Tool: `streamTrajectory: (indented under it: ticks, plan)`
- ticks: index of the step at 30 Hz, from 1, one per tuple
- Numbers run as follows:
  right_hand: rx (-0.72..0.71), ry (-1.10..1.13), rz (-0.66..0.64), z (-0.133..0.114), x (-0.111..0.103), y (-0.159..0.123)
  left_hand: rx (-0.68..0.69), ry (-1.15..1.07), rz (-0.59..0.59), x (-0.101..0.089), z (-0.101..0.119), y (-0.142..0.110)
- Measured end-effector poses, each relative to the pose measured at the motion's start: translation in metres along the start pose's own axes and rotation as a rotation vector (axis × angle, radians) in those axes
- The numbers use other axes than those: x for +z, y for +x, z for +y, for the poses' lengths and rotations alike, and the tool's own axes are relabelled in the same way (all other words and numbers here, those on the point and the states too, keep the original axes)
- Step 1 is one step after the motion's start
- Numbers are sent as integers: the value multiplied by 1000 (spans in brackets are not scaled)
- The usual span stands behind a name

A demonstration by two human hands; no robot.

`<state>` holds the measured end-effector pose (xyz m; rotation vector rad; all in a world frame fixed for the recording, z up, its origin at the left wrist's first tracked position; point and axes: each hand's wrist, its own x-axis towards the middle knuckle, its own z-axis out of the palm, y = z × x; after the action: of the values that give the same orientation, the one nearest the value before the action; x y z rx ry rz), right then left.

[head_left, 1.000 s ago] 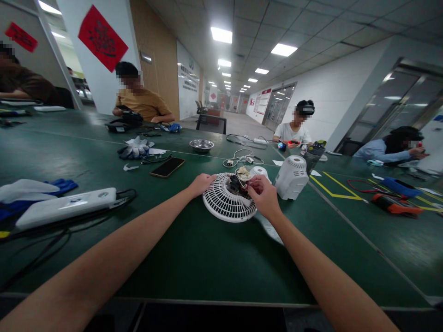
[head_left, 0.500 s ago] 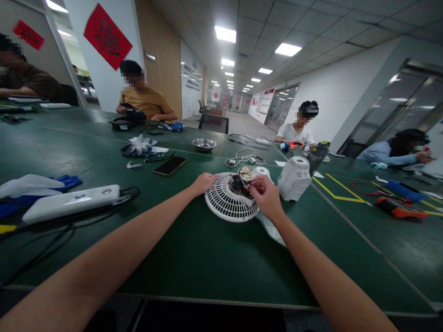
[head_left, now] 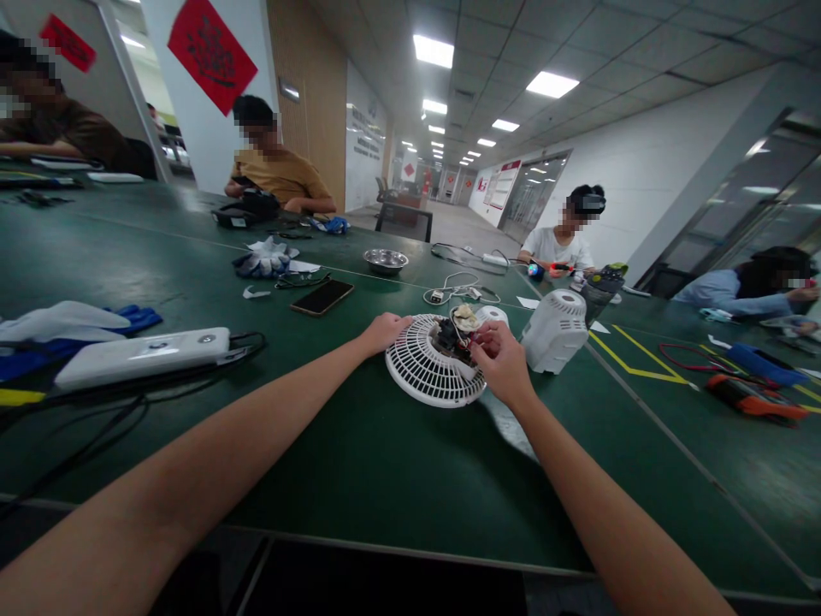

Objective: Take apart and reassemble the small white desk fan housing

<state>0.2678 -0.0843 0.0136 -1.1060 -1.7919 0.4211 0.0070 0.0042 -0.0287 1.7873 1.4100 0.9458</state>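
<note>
gloves: white and blue pair at the far left of the green table.
power bank: long white box just right of the gloves, black cables trailing from it.
phone: dark slab lying flat, beyond the left forearm.
bowl: small steel bowl further back, past the phone.
left hand: rests on the far left rim of the grille, fingers curled loosely over the edge, gripping it.
grille: round white fan grille lying flat on the table, between the two hands, near mid-table.
motor: dark block with red and white wires sitting on the grille's centre.
right hand: at the grille's right edge, fingertips pinched together at the motor wires; what exactly they hold i cannot tell.
housing: white fan housing upright, just right of the right hand.
tool: orange and black tool far right, well apart.
</note>
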Motion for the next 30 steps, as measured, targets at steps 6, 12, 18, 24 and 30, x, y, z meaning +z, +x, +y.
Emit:
streamTrajectory:
  ticks: [6, 12, 18, 24, 30]
  plan:
    - [7, -13, -20, -2, 0, -1, -19, -43, 29, -2, 8, -5]
    - [17, -6, -23, -2, 0, -1, -55, -67, 26, -3, 13, -9]
    - [10, 0, -20, -3, 0, -1, -18, -21, 48, -2, 9, -5]
    - [6, -23, -11, -4, 0, -1, -4, -24, 6, 0, 0, 0]
    - [14, -15, -16, -6, -1, -1, -12, -29, -1, 0, 0, 0]
